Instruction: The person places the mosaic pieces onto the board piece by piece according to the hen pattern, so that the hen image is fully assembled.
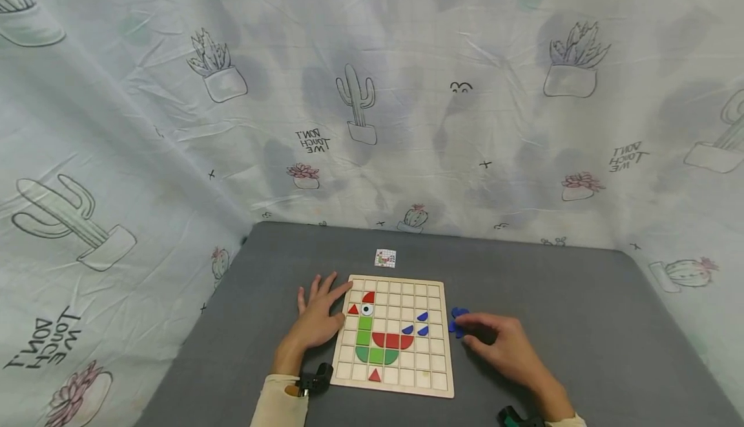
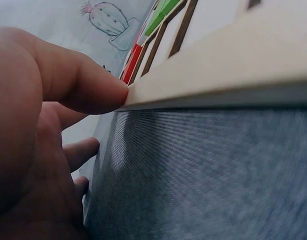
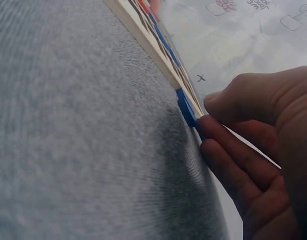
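Observation:
A wooden grid board [image 1: 401, 385] lies on the table, with coloured pieces forming a bird-like figure. Its pieces include green squares [image 1: 364, 330], a round eye tile [image 1: 367, 309], a row of red pieces [image 1: 392, 341] and several blue pieces [image 1: 422, 316]. My left hand [image 1: 316, 318] rests at the board's left edge with fingers spread; the thumb [image 2: 106, 92] is against the rim in the left wrist view. Right of the board, my right hand [image 1: 502, 346] has its fingertips at a small cluster of loose blue pieces [image 1: 459, 312], thumb held apart from the fingers. Those pieces are partly hidden by the fingers.
A small printed card [image 1: 385, 258] showing a similar coloured picture lies behind the board. The grey tabletop [image 1: 558, 298] extends on both sides. A pale curtain [image 1: 407, 123] with plant drawings hangs behind and to the sides.

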`<state>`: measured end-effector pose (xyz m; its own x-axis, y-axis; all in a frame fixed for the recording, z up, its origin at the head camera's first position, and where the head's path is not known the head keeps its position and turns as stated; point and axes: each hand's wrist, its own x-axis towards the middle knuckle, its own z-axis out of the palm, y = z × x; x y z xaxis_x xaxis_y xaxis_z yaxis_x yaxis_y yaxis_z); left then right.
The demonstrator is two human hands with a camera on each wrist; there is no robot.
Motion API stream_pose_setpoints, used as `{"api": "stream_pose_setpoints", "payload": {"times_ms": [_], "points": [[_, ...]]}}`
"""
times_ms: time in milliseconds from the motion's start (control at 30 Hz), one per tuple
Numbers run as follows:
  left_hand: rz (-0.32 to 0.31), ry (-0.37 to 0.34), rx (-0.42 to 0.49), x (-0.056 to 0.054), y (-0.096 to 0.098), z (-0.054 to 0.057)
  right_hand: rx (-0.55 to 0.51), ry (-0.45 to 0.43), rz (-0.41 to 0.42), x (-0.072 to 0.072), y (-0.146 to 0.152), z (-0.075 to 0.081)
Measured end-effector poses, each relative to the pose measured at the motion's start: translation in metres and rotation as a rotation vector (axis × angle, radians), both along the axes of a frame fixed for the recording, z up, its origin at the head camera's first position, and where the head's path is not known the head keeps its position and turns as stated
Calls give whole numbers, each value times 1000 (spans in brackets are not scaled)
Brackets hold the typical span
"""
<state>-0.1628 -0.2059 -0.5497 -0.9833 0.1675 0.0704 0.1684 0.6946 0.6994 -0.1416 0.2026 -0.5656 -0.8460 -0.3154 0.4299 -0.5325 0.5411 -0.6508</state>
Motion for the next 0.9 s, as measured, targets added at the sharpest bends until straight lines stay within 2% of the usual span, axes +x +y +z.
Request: {"api": "stream_pose_setpoints", "payload": {"times_ms": [300, 633, 900], "points": [[7, -5, -8, -1, 0, -1, 12, 16, -25, 0, -2, -1], [6, -3, -1, 0, 0, -2, 8, 39, 6, -1, 0, -4], [9, 0, -3, 0, 0, 0, 37, -15, -8, -1, -4, -4]]}}
